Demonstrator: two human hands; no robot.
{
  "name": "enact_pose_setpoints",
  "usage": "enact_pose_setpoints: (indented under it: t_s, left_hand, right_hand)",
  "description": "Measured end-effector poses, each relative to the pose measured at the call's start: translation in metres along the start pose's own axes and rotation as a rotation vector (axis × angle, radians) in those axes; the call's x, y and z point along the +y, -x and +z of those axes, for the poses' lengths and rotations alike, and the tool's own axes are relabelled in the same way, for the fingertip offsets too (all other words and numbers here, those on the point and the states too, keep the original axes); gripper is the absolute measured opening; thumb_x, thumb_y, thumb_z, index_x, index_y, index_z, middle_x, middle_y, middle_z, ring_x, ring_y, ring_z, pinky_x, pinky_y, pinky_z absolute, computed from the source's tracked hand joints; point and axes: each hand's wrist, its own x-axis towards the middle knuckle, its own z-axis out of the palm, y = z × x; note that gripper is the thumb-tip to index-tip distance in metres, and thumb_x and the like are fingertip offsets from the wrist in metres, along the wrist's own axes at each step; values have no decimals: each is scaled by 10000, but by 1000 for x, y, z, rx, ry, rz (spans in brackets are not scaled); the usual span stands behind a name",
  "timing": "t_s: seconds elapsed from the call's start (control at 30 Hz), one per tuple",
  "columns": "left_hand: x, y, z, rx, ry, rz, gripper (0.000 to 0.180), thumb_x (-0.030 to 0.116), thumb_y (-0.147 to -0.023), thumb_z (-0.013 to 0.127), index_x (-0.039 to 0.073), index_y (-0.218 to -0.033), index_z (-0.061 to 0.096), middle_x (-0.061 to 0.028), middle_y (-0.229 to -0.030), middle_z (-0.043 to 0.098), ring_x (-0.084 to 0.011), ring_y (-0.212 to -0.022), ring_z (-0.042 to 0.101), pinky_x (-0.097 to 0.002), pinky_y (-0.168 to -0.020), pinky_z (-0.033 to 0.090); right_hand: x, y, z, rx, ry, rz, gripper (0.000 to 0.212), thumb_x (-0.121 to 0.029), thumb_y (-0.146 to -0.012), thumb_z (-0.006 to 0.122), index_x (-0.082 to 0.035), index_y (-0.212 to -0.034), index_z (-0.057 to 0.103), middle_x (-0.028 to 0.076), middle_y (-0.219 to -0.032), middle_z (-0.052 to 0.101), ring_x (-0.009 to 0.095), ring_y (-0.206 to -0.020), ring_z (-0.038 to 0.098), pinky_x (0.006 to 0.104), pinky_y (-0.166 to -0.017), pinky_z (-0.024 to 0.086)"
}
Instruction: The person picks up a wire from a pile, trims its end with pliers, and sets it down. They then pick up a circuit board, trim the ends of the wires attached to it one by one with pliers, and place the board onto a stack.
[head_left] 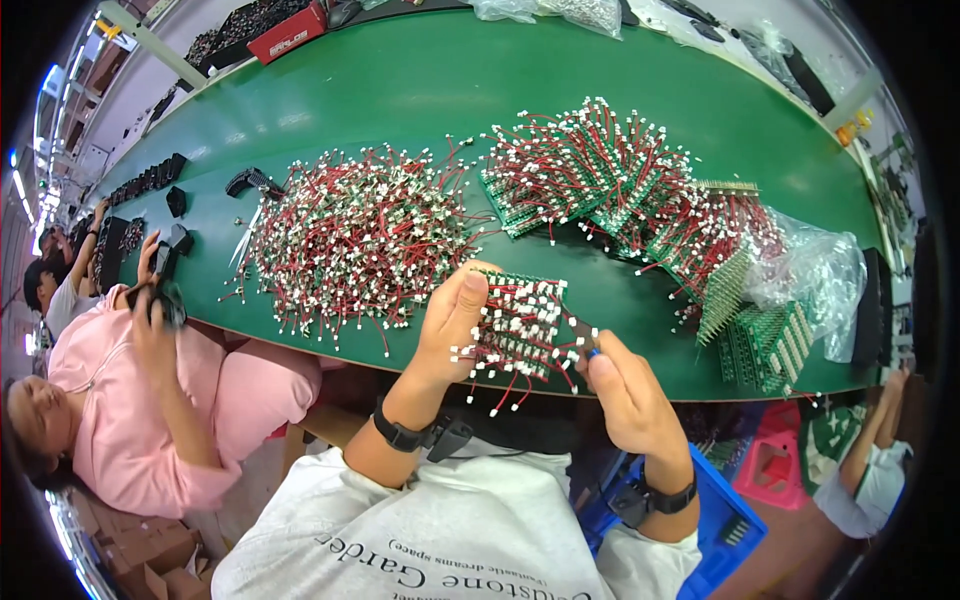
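Note:
My left hand grips a green circuit board panel by its left edge, thumb on top. Rows of white connectors cover the panel, and short red wires hang off its lower side. At the panel's right edge, my right hand is closed on a small tool showing a bit of blue and a dark tip; most of it is hidden by the fingers. Just beyond my left hand lies a large heap of red wires with white connectors. More wired board panels lie fanned out at the far right.
Bare pin-studded boards stand at the right beside clear plastic bags. Silver tweezers lie left of the heap. A co-worker in pink sits close on my left. A blue crate sits below the green table's edge.

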Motion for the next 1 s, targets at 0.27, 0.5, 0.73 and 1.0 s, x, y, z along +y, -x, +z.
enact_pose_setpoints:
  t_s: [0.27,0.5,0.73,1.0]
  left_hand:
    - [-1,0,7,-90,391,-112,218,185,-980,466,-6,-1071,518,-118,-907,670,-180,-764,690,-317,-663,595]
    - [0,-3,8,-6,203,-105,484,492,-996,449,14,-1004,530,-113,-910,682,-151,-793,685,-306,-702,580]
    - [-10,-3,1,-2,252,-77,382,379,-1023,433,8,-1066,509,-151,-964,675,-216,-770,710,-356,-612,629]
    - [-16,-3,-5,1,133,-4,417,405,-1011,457,-8,-1059,493,-159,-947,676,-205,-755,708,-353,-630,629]
  right_hand:
    - [24,3,6,-181,-532,145,433,-383,-1043,327,-5,-967,525,20,-738,483,96,-652,446,245,-593,396]
    - [8,4,8,5,-184,67,483,-397,-1039,340,35,-1097,547,97,-849,572,161,-710,539,290,-647,455]
    - [12,8,4,54,104,-48,420,-287,-1045,346,55,-1220,518,130,-902,593,206,-738,569,323,-688,478]
    - [6,7,3,55,135,-45,379,-244,-1037,356,52,-1202,524,134,-895,594,213,-705,563,325,-653,476]
